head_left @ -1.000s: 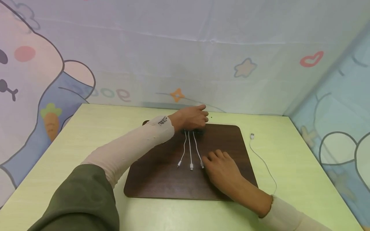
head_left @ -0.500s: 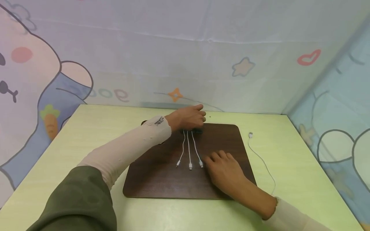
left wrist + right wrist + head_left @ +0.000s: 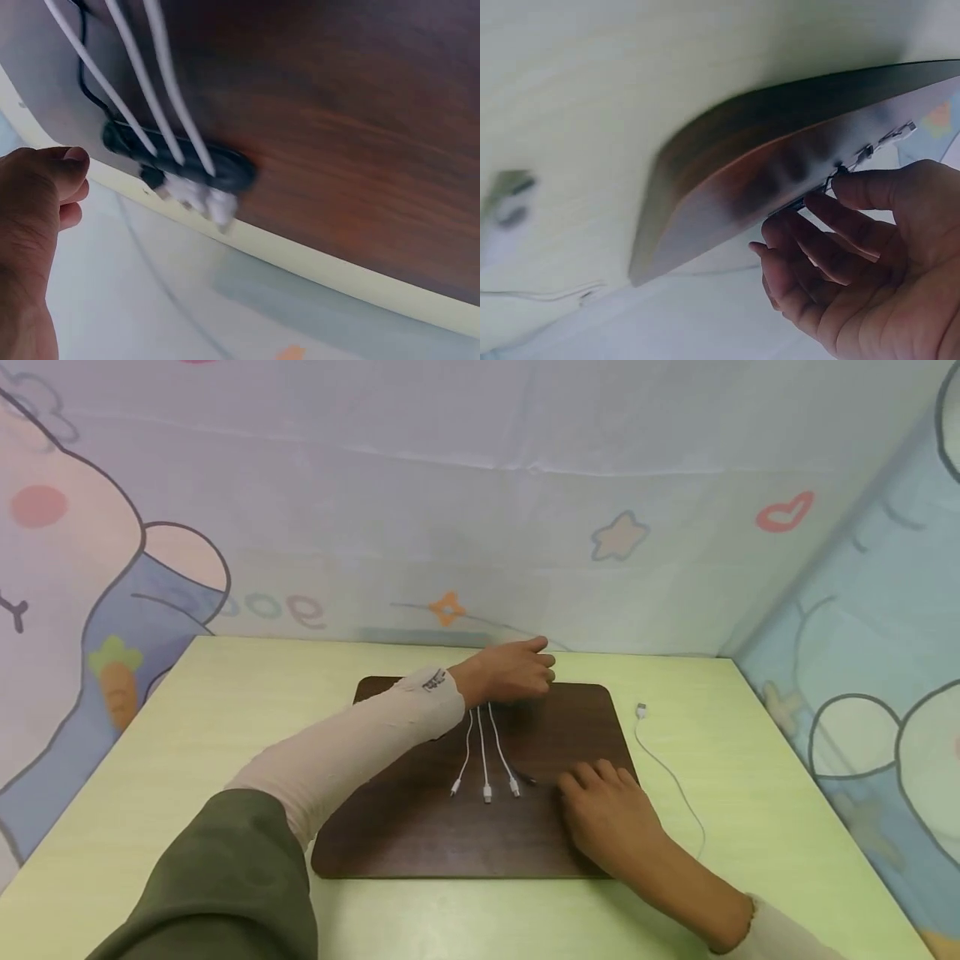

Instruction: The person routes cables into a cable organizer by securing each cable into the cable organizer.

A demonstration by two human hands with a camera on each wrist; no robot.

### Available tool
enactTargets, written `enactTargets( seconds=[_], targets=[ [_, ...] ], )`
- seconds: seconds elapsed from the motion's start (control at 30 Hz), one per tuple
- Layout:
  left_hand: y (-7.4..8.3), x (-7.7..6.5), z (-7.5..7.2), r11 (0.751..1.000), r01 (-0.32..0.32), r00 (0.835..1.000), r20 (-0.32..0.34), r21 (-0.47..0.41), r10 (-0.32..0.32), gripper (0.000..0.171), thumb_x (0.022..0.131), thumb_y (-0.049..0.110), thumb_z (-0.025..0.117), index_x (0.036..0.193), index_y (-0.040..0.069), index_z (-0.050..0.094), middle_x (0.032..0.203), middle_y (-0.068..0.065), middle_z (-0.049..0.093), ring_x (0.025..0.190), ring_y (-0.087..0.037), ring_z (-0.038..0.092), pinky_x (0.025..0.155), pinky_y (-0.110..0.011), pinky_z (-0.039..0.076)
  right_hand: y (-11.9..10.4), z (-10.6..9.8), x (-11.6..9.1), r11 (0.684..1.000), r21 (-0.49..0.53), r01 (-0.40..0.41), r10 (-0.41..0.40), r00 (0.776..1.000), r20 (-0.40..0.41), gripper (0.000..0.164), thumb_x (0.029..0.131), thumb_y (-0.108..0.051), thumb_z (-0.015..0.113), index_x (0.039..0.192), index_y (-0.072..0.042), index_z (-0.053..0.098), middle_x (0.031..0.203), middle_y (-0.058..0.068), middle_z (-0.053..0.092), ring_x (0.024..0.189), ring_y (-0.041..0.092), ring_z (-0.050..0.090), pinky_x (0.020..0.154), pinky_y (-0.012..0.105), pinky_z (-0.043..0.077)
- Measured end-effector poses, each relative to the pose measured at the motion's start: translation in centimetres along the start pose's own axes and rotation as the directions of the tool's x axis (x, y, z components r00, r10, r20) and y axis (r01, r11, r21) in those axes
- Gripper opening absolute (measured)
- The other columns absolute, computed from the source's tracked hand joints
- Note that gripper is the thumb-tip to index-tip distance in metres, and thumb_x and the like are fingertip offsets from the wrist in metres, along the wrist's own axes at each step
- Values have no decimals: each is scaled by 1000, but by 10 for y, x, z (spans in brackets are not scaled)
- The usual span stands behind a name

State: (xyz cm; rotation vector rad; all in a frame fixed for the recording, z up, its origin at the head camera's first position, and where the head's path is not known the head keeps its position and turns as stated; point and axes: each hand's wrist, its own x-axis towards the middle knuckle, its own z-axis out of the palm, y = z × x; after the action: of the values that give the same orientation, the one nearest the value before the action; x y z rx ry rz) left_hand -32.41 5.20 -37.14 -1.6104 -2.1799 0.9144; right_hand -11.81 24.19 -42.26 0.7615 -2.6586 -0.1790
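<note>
A black cable holder (image 3: 229, 165) lies near the far edge of a dark brown board (image 3: 420, 835). Three white cables (image 3: 483, 752) and one black cable (image 3: 82, 56) run through it, with white plugs (image 3: 221, 206) at its far side. My left hand (image 3: 517, 670) is over the board's far edge, beside the holder and apart from it in the left wrist view; it holds nothing visible. My right hand (image 3: 609, 814) rests at the board's right side, fingers loosely bent. To its left lies the black cable's tip (image 3: 529, 780), near the white cable ends (image 3: 487, 793).
A loose white USB cable (image 3: 671, 772) lies on the pale table (image 3: 780, 827), right of the board. Behind the table hangs a printed cloth backdrop (image 3: 375, 527), which also covers the right side.
My left hand has shifted right, off the holder. My right hand has drawn back to the right from the cable ends, and the black cable's tip now shows beside the white ones.
</note>
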Motion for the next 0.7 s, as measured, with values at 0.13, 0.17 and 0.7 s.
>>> enactTargets(
  seconds=[0.13,0.17,0.7],
  targets=[
    [6,12,-5,1000,-6,1000,-29,21,7,31,116,17,59,107,27,87,118,10,79,111,-19,65,105,-40,40,6,-1,-6,1000,-4,-22,22,1000,-10,19,90,-7,84,105,-10,73,103,6,73,94,29,63,77,42,54],
    [8,15,-6,1000,-5,999,-41,26,6,31,116,17,59,106,27,87,118,10,79,111,-19,65,106,-39,41,7,-1,-8,1000,-4,-29,29,1000,-7,19,90,-7,84,105,-10,73,104,6,73,95,29,63,78,42,55],
    [34,65,-16,999,16,989,-149,-37,-21,32,118,21,56,107,31,84,122,10,75,117,-17,64,111,-38,42,31,0,-32,992,12,-126,126,992,-7,28,93,-6,83,119,-4,73,120,13,75,104,39,68,83,49,60]
  ],
)
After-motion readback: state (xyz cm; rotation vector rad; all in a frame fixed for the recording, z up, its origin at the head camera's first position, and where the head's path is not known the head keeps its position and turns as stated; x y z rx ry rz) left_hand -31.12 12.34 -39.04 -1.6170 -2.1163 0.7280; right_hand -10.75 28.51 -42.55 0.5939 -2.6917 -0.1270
